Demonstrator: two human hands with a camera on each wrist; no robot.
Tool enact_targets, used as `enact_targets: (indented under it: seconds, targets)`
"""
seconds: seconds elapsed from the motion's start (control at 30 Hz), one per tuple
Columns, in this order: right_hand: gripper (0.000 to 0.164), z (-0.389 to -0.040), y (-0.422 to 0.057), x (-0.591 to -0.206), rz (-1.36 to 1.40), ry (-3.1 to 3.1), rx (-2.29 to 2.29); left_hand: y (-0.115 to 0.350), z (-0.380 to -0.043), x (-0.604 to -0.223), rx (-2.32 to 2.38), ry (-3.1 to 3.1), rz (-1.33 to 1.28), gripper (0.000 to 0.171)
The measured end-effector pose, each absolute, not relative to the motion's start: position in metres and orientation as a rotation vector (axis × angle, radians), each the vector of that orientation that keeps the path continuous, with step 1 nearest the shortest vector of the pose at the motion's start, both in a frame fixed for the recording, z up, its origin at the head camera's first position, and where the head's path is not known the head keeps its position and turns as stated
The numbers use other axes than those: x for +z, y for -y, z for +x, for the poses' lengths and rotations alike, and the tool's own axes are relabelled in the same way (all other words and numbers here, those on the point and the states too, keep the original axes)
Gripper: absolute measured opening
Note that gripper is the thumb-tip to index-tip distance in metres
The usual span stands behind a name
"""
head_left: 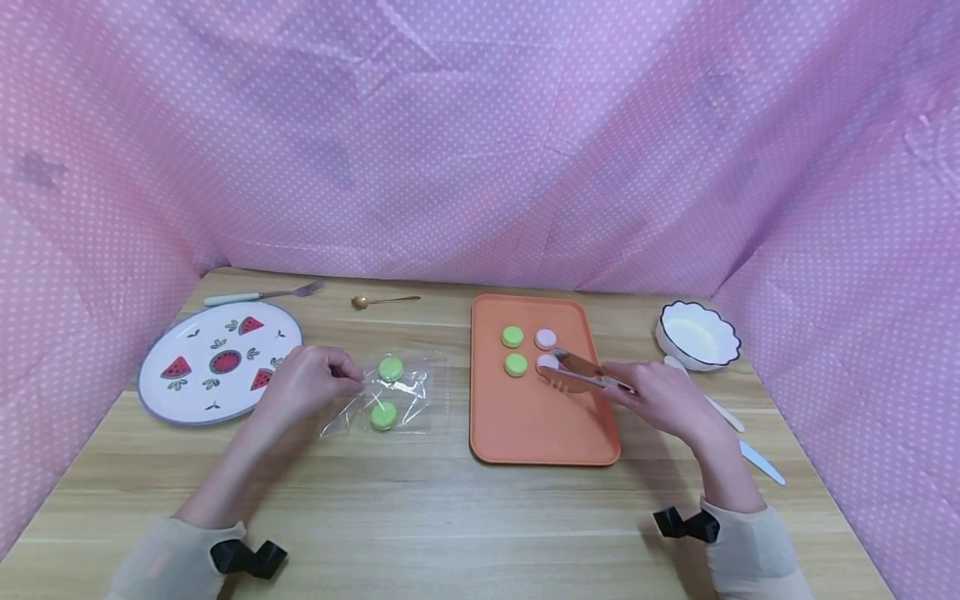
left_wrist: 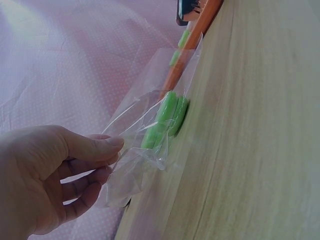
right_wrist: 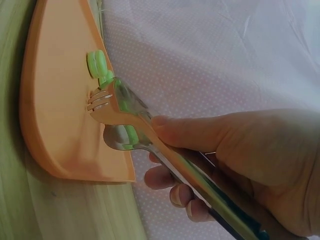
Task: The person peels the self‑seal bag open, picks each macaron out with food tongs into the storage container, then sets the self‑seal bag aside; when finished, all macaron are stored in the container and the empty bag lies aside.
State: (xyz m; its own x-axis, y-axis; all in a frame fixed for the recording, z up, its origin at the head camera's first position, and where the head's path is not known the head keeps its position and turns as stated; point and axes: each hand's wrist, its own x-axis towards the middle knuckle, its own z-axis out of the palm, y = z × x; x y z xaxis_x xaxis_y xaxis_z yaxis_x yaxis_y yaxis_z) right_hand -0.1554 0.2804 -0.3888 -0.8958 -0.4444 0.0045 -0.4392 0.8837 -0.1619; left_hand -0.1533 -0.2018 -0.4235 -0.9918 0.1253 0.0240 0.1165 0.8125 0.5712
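Observation:
My left hand (head_left: pixel 303 379) pinches the open-looking edge of a transparent plastic bag (left_wrist: pixel 135 112) between thumb and fingers. Inside the bag lie two green macarons, one farther (head_left: pixel 391 368) and one nearer (head_left: pixel 383 415). Metal serving tongs (right_wrist: pixel 172 157), with a fork-shaped end and a spoon-shaped end, are gripped by my right hand (head_left: pixel 663 396). Their tips stand on both sides of the nearer pink macaron (head_left: pixel 547 361) on the orange tray (head_left: pixel 540 433); whether they squeeze it I cannot tell. Beside it on the tray are another pink macaron (head_left: pixel 546 338) and two green macarons (head_left: pixel 513 365).
At the left stands an oval watermelon-patterned plate (head_left: pixel 195 333), with a fork (head_left: pixel 262 296) behind it. A small gold spoon (head_left: pixel 386 301) lies at the back. On the right are a white scalloped bowl (head_left: pixel 697 335) and a pale knife (head_left: pixel 761 461), partly behind my wrist.

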Motion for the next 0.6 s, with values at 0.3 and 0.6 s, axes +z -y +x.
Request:
enact_targets:
  seconds: [0.3, 0.6]
  targets:
    - [0.015, -0.152, -0.288, -0.376, -0.653, -3.14, -0.394, 0.201, -0.152, -0.423, 0.955, -2.97, 0.194, 0.003]
    - [0.038, -0.156, -0.234, -0.377, -0.891, -3.111, -0.43, 0.204, -0.152, -0.421, 0.938, -2.979, 0.132, 0.007]
